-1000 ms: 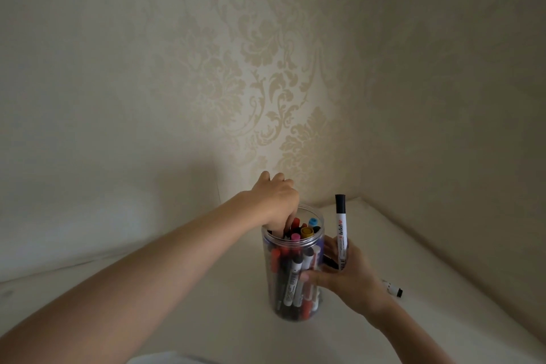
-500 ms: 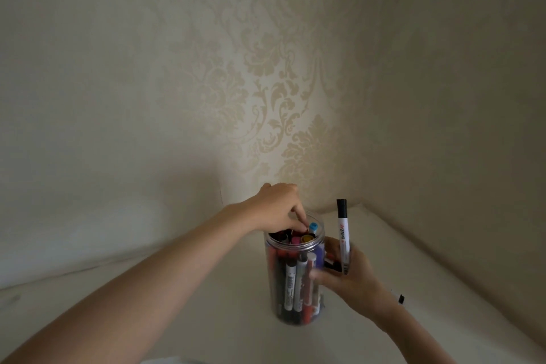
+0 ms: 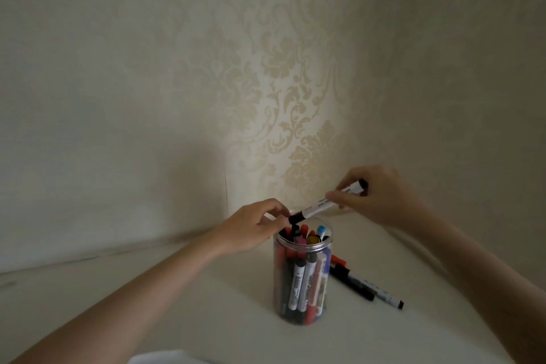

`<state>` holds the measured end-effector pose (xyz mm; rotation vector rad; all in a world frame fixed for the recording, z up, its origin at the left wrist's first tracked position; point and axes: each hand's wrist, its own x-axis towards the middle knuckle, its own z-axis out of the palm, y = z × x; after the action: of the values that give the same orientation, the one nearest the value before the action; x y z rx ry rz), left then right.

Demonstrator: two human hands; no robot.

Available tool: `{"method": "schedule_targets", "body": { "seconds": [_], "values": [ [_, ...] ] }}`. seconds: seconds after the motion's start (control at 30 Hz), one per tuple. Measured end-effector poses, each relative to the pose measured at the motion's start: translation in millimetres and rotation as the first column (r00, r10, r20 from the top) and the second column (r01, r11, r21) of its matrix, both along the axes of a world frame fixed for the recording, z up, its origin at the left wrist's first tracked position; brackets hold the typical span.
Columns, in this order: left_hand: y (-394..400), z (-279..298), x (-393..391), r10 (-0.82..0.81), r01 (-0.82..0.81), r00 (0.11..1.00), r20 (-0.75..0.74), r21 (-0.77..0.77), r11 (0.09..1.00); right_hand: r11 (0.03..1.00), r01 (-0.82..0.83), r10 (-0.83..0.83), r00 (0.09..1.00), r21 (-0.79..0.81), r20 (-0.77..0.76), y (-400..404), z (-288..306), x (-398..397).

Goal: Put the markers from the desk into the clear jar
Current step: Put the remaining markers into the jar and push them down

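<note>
We look down at a pale cream desk (image 3: pixel 183 298) pushed into a corner of a room papered in beige damask wallpaper (image 3: pixel 295 91). Near the middle of the desk stands a clear plastic cylindrical jar (image 3: pixel 301 278), upright and open at the top. It is already crowded with markers standing on end; we can make out white barrels with black print, red barrels, and caps in red, pink, yellow, black and light blue poking up at the rim.

Our right hand (image 3: pixel 375 195) is raised above and to the right of the jar. Its thumb and fingers pinch a white-barrelled marker with a black cap (image 3: pixel 328 201), held at a slant so that the capped end points down and left, hanging just over the jar's mouth. Our left hand (image 3: pixel 254 227) reaches in from the lower left and sits at the jar's rim, its fingertips curled toward the black cap; whether they actually touch or grip the cap, we cannot tell.

On the desk just to the right of the jar lie more markers: a black-and-white one (image 3: pixel 375 289) stretched out toward the lower right, another dark one (image 3: pixel 350 282) beside it, and a red-capped one (image 3: pixel 338 261) partly hidden behind the jar.
</note>
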<state>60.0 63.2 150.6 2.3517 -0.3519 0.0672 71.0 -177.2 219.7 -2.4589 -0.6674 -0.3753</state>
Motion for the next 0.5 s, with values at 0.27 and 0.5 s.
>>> {"method": "schedule_targets", "body": {
  "seconds": [0.27,0.5],
  "values": [
    [-1,-6,-4,0.033,-0.033,0.999,0.02,-0.015,0.999,0.989,0.021,-0.014,0.999,-0.146,0.05,40,-5,10],
    [-2,-6,-6,0.046,-0.046,0.998,0.043,0.002,0.999,0.955,0.021,-0.02,1.0,-0.297,0.008,27,6,11]
  ]
}}
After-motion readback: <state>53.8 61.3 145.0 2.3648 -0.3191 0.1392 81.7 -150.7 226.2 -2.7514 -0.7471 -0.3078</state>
